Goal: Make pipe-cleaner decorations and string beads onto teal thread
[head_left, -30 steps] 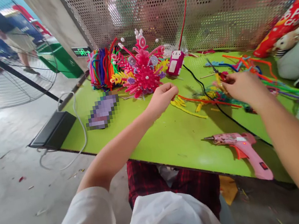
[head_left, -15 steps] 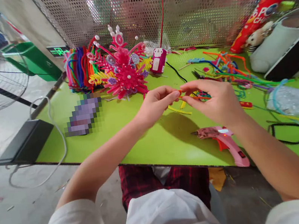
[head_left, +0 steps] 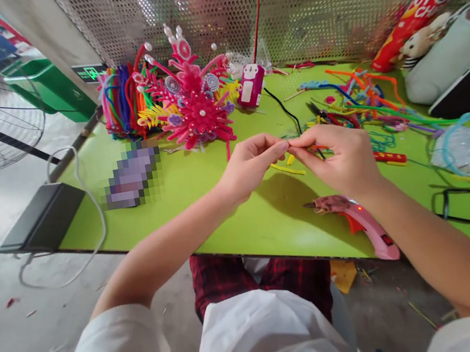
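My left hand point(head_left: 255, 160) and my right hand point(head_left: 337, 153) meet fingertip to fingertip above the green table. Both are closed in a pinch on a thin orange pipe cleaner point(head_left: 317, 148), which the fingers mostly hide. Just beneath them lie short yellow pipe cleaner pieces point(head_left: 288, 169). A pink glue gun point(head_left: 352, 213) with a lit red light rests on the table below my right hand, its nozzle toward the left. Behind my left hand stands a pink pipe cleaner flower ornament point(head_left: 201, 112) with white beads.
Bundled coloured pipe cleaners point(head_left: 121, 105) stand at the back left, near a blurred-out phone-like object point(head_left: 133, 175). A purple-and-white box point(head_left: 251, 86) stands against the mesh. Pliers point(head_left: 319, 114) and tangled pipe cleaners point(head_left: 377, 95) lie right. A white cable point(head_left: 100, 216) hangs past the left edge.
My fingertips have come together, covering the orange bit that showed between them. The whole view has shifted slightly.
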The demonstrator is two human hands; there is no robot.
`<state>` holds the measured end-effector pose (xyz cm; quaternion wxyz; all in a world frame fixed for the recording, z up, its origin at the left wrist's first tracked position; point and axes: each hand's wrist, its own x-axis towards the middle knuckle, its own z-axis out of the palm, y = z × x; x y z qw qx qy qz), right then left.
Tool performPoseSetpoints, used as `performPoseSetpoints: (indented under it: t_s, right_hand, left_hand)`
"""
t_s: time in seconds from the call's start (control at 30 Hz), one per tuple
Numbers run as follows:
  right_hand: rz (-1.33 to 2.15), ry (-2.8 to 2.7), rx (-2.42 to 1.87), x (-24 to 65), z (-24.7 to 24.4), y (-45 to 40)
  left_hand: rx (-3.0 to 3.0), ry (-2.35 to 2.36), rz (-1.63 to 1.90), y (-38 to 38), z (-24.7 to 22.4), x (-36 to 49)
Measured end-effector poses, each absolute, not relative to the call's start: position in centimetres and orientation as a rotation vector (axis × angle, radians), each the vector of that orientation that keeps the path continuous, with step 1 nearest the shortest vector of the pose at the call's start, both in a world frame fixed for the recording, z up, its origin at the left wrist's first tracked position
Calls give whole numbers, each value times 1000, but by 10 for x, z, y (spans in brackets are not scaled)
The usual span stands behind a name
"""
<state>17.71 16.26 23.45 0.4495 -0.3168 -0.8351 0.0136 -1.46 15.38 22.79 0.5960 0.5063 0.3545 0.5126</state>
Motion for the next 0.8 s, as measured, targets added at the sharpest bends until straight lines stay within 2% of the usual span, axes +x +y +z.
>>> performPoseSetpoints:
  t_s: [0.27,0.5,0.7,0.8]
  right_hand:
    - [80,-2045,-845,177,235,165]
    - [285,-1942,-1044,167,237,165]
    - [-176,-2156,-1148,154,248,178]
    - [-243,-2314,-1109,153,258,176]
  left_hand:
    - [1125,876,1164,156,224,-9]
    - [957,883,1063,161,223,-13]
    - [979,965,1115,167,235,-27]
    - [983,955,1143,172,240,-34]
